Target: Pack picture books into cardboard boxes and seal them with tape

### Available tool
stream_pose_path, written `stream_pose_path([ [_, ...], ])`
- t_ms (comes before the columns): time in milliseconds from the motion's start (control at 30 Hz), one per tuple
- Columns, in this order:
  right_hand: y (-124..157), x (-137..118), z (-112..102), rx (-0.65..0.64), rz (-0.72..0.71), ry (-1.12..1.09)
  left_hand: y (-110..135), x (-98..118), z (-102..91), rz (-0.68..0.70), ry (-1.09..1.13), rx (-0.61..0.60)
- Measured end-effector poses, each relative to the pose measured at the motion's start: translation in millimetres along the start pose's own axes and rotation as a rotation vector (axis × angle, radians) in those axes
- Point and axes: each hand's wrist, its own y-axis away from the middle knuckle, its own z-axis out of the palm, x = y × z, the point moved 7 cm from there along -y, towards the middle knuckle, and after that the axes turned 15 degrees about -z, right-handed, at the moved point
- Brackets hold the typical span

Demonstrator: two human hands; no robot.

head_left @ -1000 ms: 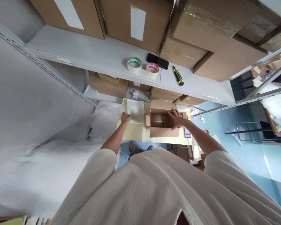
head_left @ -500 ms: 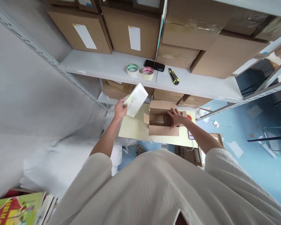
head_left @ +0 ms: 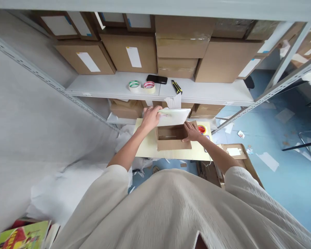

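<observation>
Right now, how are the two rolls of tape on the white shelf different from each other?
The left tape roll has a green and white inner ring, while the right tape roll has a red and white one. The green-ringed roll lies nearer the shelf's left end; the red-ringed one lies nearer the black phone. Both are pale, lie flat with the hole up, and sit side by side, seemingly touching.

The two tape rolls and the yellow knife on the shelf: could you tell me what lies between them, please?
In the head view, a black phone lies between the tape rolls and the knife, set slightly further back on the shelf.
</observation>
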Motion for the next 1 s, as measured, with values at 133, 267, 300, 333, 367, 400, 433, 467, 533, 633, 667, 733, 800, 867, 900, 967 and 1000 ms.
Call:
stream_pose_path([
  [133, 13, 3, -3, 0.043, 0.028, -0.010, -7, 30, 22.1, 0.042, 0.017, -0.025],
  [267, 28, 16, -3, 0.080, 0.074, -0.014, -7, 34, 49.6, 0.024, 0.051, -0.040],
  [300, 32, 19, -2, 0.092, 0.090, -0.013, -7, 29, 57.3, -0.002, 0.065, -0.051],
  [333, 35, 23, -2, 0.105, 0.109, -0.014, -6, 22, 64.9, -0.035, 0.083, -0.065],
  [367, 37, 27, -1, 0.116, 0.128, -0.017, -4, 13, 72.0, -0.073, 0.105, -0.079],
  [400, 39, 31, 0, 0.127, 0.147, -0.021, -2, 3, 78.5, -0.109, 0.126, -0.096],
  [433, 41, 34, 2, 0.134, 0.161, -0.025, 0, -6, 84.1, -0.142, 0.143, -0.112],
  [467, 42, 37, 3, 0.139, 0.172, -0.028, 3, -16, 88.4, -0.181, 0.151, -0.122],
  [533, 42, 41, 6, 0.134, 0.187, -0.029, 7, -33, 93.7, -0.251, 0.145, -0.132],
  [633, 42, 45, 8, 0.118, 0.205, -0.023, 10, -48, 95.2, -0.303, 0.117, -0.122],
  [667, 42, 45, 8, 0.117, 0.208, -0.021, 10, -51, 95.6, -0.306, 0.106, -0.117],
  [733, 41, 44, 8, 0.119, 0.207, -0.021, 10, -53, 98.2, -0.305, 0.074, -0.110],
  [800, 41, 43, 8, 0.119, 0.198, -0.023, 10, -55, 104.6, -0.306, 0.037, -0.118],
  [867, 40, 42, 7, 0.121, 0.193, -0.019, 13, -56, 115.5, -0.295, 0.008, -0.160],
  [900, 40, 42, 7, 0.124, 0.194, -0.014, 14, -57, 122.0, -0.285, -0.003, -0.197],
  [967, 39, 42, 7, 0.146, 0.203, -0.007, 19, -58, 134.1, -0.256, -0.028, -0.275],
  [1000, 39, 43, 6, 0.164, 0.209, -0.010, 22, -58, 138.1, -0.239, -0.045, -0.304],
])
